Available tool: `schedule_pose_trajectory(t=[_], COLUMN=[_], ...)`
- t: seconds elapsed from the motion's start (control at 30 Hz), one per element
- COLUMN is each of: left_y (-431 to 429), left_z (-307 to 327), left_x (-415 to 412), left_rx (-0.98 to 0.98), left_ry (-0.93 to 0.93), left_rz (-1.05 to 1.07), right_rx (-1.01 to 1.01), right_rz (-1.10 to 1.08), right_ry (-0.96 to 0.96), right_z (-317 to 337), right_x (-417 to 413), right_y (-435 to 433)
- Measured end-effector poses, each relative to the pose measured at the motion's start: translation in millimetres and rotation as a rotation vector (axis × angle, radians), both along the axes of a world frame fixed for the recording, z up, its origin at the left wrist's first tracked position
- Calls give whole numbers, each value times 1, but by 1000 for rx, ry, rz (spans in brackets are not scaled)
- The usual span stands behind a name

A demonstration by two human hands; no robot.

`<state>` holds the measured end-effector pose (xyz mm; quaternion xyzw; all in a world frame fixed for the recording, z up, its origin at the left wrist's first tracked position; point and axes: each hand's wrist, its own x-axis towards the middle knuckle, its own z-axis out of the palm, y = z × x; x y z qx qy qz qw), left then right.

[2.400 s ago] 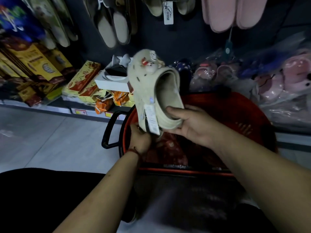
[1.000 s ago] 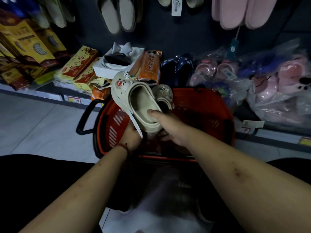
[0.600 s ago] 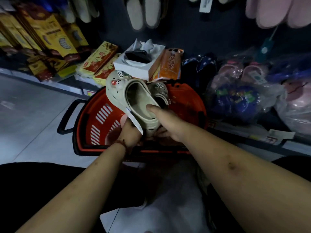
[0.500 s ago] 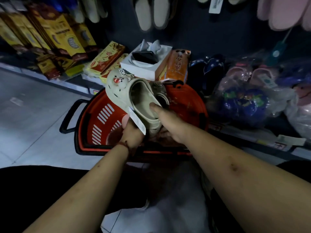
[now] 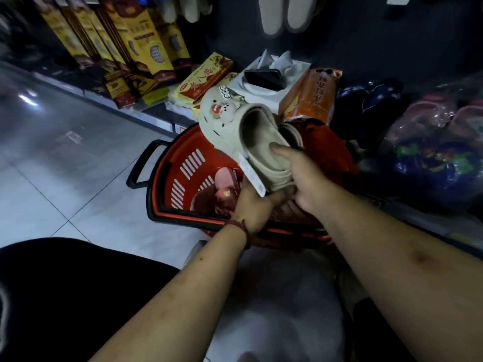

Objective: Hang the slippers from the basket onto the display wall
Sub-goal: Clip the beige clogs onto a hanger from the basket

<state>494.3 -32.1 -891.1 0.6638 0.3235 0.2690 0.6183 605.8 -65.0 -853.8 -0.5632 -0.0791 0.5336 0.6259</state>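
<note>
A pair of beige slippers point(image 5: 227, 124) with small charms on the toe is held above the red basket point(image 5: 183, 176). My right hand point(image 5: 303, 178) grips the heels, thumb inside the nearer slipper. My left hand point(image 5: 252, 205) holds the pair from below, beside a white tag point(image 5: 252, 175). A red slipper point(image 5: 224, 189) lies in the basket. The dark display wall point(image 5: 352, 40) rises behind, with pale slippers point(image 5: 285, 14) hanging at the top.
Yellow boxed goods point(image 5: 146, 43) line the low shelf on the left. A white box point(image 5: 274, 77) and an orange packet point(image 5: 316, 95) stand behind the basket. Bagged slippers point(image 5: 439, 142) pile up on the right. Grey floor tiles point(image 5: 65, 165) lie to the left.
The slipper pair has come down from upright to a tilted position over the basket. My view has swung left and down, so the hanging slippers sit higher in view.
</note>
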Motion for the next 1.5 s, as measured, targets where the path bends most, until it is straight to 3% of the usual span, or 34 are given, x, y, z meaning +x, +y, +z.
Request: schedule_pose_trajectory(t=[0.1, 0.23, 0.3, 0.6, 0.73, 0.77, 0.83, 1.03, 1.1, 1.27, 1.43, 1.5], left_y=[5, 39, 60, 106, 108, 106, 96, 66, 72, 84, 94, 104], left_z=[-2, -4, -3, -14, -20, -21, -19, 17, 24, 24, 20, 21], left_x=[-10, -46, -67, -102, -97, -97, -94, -48, -41, -40, -59, -66], left_rx=[82, 577, 617, 439, 549, 581, 560, -352, -410, -253, -253, -167], left_ry=[203, 774, 941, 1016, 1100, 1097, 898, -130, -265, -207, -44, 63], left_rz=[-123, -328, -294, -232, -180, -151, -102, 18, 75, 112, 106, 88], right_rx=[76, 140, 126, 60, 119, 133, 158, -28, -47, 44, -70, -88], right_rz=[-123, -191, -159, 131, 168, 187, 196, 114, 105, 139, 163, 117], right_ry=[70, 101, 63, -159, -170, -203, -246, -415, -403, -565, -309, -396], right_z=[3, 11, 15, 6, -13, -16, -20, -30, -33, -31, -29, -42], right_x=[18, 50, 64, 99, 110, 108, 97, 19, 1, -9, 5, 14], right_y=[-7, -11, -13, -11, -10, -8, -2, 24, 28, 25, 30, 33])
